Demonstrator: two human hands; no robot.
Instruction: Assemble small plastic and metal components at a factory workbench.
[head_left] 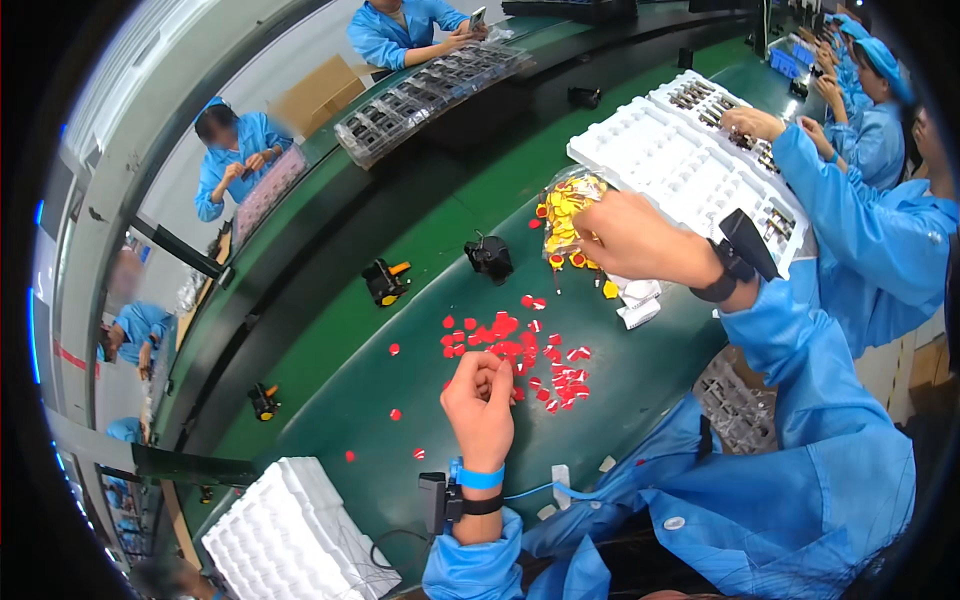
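My left hand is over the near edge of a scattered pile of small red pieces on the green table. Its fingers are curled and pinched together; whatever sits between them is too small to make out. My right hand is farther right, beside a clear plastic bag full of small yellow pieces with red ones among them. The right fingers are bent inward at the bag's edge, and their tips are partly hidden. A crumpled white paper lies under my right wrist. Both wrists carry black strapped devices.
A black part lies ahead of the pile; black-and-orange parts rest on the green belt. White molded trays stand at the right and lower left. A co-worker's hand reaches over the right tray. A blue cord runs from my left wrist.
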